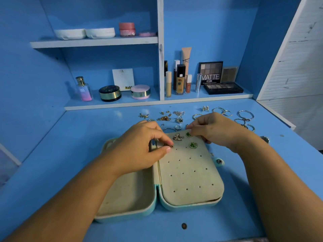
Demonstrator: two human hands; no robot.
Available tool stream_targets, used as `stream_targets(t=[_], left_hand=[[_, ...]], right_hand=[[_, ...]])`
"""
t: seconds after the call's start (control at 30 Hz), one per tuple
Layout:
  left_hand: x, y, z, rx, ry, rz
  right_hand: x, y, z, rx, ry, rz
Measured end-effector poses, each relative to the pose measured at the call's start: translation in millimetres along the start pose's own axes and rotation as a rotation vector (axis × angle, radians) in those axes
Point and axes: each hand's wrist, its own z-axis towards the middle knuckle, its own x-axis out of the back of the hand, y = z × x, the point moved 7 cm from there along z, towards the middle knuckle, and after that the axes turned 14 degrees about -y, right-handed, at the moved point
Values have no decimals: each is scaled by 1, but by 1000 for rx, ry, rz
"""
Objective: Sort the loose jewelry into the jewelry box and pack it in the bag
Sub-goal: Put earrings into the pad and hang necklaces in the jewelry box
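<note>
A mint jewelry box (190, 205) lies open on the blue desk, its beige earring panel (188, 173) dotted with holes. A butterfly earring (178, 137) and two green earrings (193, 145) sit on the panel's far end. My left hand (139, 151) pinches a small dark gold earring (169, 146) at the panel's left edge. My right hand (218, 131) grips the panel's far right corner, its fingertips by the upper green earring (188, 135). Loose jewelry (178, 117) lies scattered behind the box. No bag is in view.
Silver hoops and bangles (244, 116) lie at the right rear of the desk. Shelves behind hold cosmetics bottles (180, 79), a palette (222, 88), compacts (110, 93) and a perfume bottle (83, 89). A small dark knob (184, 226) sits near the front edge.
</note>
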Motion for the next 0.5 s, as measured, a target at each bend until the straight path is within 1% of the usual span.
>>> stream_targets(t=[0.13,0.27,0.37,0.5], left_hand=[[3,-3,0,62,48,13],[3,0,-1,68,64,21],[2,4,-1,63,48,68],[-2,5,0,84,-13,95]], right_hand=[[-1,-2,0,27,-18,-16],[-2,-5,0,50,-19,-32],[-2,-7,-1,59,-15,-49],[-3,-10,-2,67,-10,-26]])
